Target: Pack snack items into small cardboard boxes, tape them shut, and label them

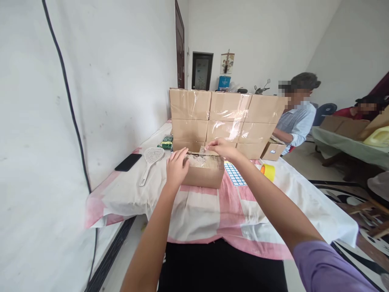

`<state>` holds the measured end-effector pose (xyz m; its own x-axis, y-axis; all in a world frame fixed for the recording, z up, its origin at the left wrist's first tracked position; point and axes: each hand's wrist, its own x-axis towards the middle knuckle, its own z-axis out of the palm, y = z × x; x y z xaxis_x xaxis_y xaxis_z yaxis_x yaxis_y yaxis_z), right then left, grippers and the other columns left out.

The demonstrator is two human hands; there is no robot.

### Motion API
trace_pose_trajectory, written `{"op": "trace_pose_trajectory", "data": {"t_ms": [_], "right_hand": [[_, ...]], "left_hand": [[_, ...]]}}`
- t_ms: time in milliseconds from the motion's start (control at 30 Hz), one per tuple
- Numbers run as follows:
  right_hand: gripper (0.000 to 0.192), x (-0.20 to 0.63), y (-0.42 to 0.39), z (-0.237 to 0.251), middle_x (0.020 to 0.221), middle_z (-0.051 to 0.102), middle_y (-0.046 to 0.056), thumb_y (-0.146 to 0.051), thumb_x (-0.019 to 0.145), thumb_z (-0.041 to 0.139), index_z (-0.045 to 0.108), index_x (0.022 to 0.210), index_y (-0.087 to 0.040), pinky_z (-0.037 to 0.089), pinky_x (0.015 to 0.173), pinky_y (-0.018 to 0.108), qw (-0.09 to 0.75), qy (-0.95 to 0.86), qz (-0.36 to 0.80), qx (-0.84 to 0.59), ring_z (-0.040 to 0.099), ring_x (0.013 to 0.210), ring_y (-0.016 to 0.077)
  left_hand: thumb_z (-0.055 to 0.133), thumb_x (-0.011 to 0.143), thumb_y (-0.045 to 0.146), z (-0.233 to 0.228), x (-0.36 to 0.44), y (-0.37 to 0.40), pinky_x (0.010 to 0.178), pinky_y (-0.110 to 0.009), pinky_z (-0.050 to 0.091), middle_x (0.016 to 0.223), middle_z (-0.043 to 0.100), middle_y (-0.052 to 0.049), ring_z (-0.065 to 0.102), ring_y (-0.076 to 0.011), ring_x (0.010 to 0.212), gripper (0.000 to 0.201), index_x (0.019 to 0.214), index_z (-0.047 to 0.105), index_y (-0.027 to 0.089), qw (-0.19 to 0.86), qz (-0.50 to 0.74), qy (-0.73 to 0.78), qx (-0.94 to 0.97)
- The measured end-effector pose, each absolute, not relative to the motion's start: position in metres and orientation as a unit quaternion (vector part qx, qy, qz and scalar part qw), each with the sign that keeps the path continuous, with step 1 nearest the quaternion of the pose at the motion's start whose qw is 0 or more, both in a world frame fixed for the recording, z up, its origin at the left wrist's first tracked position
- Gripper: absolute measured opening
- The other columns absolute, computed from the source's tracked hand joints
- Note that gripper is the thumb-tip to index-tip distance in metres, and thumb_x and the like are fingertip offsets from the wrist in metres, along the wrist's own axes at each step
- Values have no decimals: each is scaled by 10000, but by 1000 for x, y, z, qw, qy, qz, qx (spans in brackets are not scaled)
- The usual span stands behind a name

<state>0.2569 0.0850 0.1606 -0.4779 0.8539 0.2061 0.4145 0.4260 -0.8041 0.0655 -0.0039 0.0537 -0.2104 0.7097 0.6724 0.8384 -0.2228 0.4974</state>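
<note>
Head view. Lying mid-table: small cardboard box (204,175), on the pink-and-white checked cloth (212,211) covering the table (319,219), just in front of a wall of stacked cartons (226,117).

Left hand (176,166): resting flat against the box's left end and top corner, fingers loosely spread and curled over the edge, bracing rather than clamping. Right hand (223,148): reaching over the far top edge, fingertips pinched together on what looks like a flap or strip of tape; too small to tell which.

Handling, judged from appearance: likely light, being compact and sitting square with no sag. Corrugated board, so stiff along edges and corners, giving way on the broad top panel. Top showing a glossy, wrinkled film, probably tape, so slicker there than on the matte brown sides. Best purchase probably on the two short ends, palms opposed, avoiding the taped top.

Surroundings: stacked cartons shiny with clear tape bands, rectangular, flush-edged. White perforated plastic scoop (151,159) and black phone (128,162) lying left of the box, apart from it. Sheet of blue-bordered labels (234,175) touching the box's right side; yellow tape roll (268,172) beyond that. Another person (296,117) sitting at the far right corner, arm near another small box (272,151).
</note>
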Motion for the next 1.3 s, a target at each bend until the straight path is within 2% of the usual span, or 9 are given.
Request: {"op": "trace_pose_trajectory", "data": {"t_ms": [167,333,467,533,633,733,933,1133,1300], "right_hand": [[132,250,97,152,632,645,8,-273,708,702,742,694,-148,407,617,254,288,-784,365,-411,513,621,131],[208,236,99,137,882,748,30,-317,784,657,781,865,-171,471,733,237,264,-789,377,-406,627,790,146],[185,224,101,122,772,720,46,-283,783,658,782,818,-150,466,749,279,230,-791,321,-466,635,778,181],[152,222,102,118,754,716,53,-259,770,675,785,775,-154,460,812,312,210,-793,284,-497,649,809,205],[122,222,100,118,834,745,46,-259,775,699,799,789,-191,422,940,344,189,-799,240,-518,667,915,225],[125,223,98,121,892,762,38,-272,802,697,804,828,-212,400,979,345,172,-804,217,-525,672,952,222],[129,218,100,118,891,769,41,-251,835,674,789,836,-193,438,899,314,151,-813,196,-527,677,920,208],[155,214,107,108,937,743,47,-304,886,692,728,871,-154,498,886,367,136,-831,173,-511,671,906,188],[204,212,115,99,934,742,58,-354,890,693,722,863,-153,504,862,359,138,-837,147,-508,675,903,192]], "left_hand": [[496,966,248,61,51,25,1167,-502,287,1282,712,-80,548,-258,1335,384,1320,639,282,81,-377,-610,-692],[379,1000,212,43,53,24,1169,-494,289,1330,684,-87,533,-230,1361,414,1320,632,284,84,-340,-628,-695],[347,1000,195,40,55,24,1177,-503,282,1387,644,-108,500,-227,1394,448,1370,591,260,90,-332,-641,-686],[330,1010,207,41,58,21,1174,-517,283,1401,633,-120,499,-231,1394,455,1392,574,249,96,-330,-641,-686],[360,1028,316,42,64,15,1170,-544,273,1528,514,-105,430,-257,1443,414,1354,613,292,117,-329,-630,-693],[403,1021,402,39,70,8,1162,-564,262,1613,400,-28,360,-283,1479,358,1212,702,351,153,-333,-607,-705],[416,1020,391,25,81,4,1140,-572,259,1546,500,-30,397,-304,1435,348,1184,716,324,159,-358,-606,-692],[398,1033,377,27,75,7,1168,-541,225,1357,674,-35,505,-254,1337,345,1197,692,299,139,-337,-582,-727],[424,1020,378,40,68,13,1190,-570,167,1286,711,-34,516,-255,1327,298,1145,686,306,128,-303,-570,-753]]}}
